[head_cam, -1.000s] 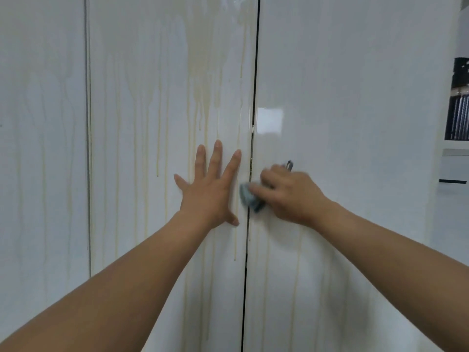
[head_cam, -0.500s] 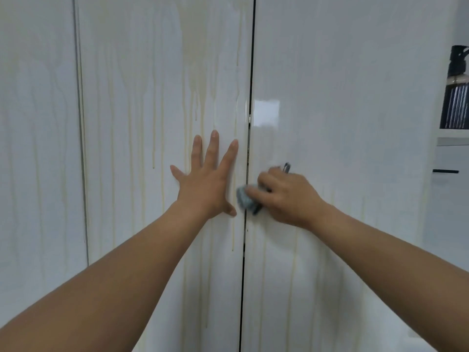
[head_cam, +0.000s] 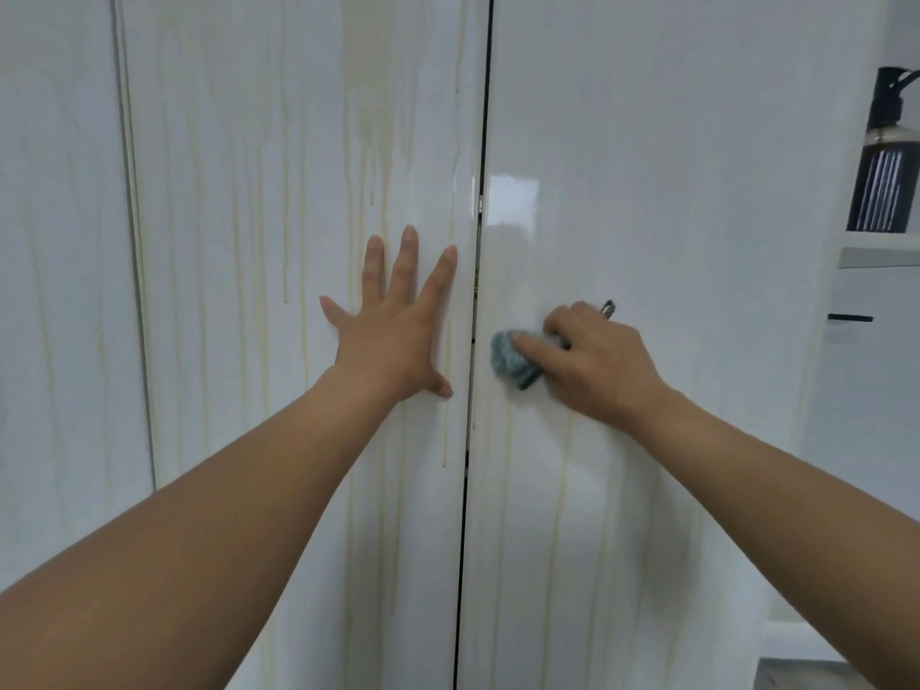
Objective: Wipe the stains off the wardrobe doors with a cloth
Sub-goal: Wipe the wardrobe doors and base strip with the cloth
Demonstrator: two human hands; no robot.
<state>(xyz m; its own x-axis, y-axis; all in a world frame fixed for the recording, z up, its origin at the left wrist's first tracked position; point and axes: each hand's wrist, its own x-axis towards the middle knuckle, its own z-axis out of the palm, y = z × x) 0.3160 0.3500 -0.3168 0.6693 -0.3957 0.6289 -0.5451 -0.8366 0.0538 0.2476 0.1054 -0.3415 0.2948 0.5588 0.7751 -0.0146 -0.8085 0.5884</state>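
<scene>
The left hand lies flat, fingers spread, on the stained left door; the right hand grips a cloth (grey-blue, bunched) against the right door.

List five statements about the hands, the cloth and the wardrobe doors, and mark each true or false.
1. The left hand lies flat with its fingers spread on the left door. True.
2. The right hand holds a red cloth. False: the cloth is grey-blue.
3. The cloth is pressed to the right door, near its left edge. True.
4. The left door is free of stains. False: yellowish drip streaks run down it.
5. A dark bottle stands on a shelf to the right of the wardrobe. True.
</scene>
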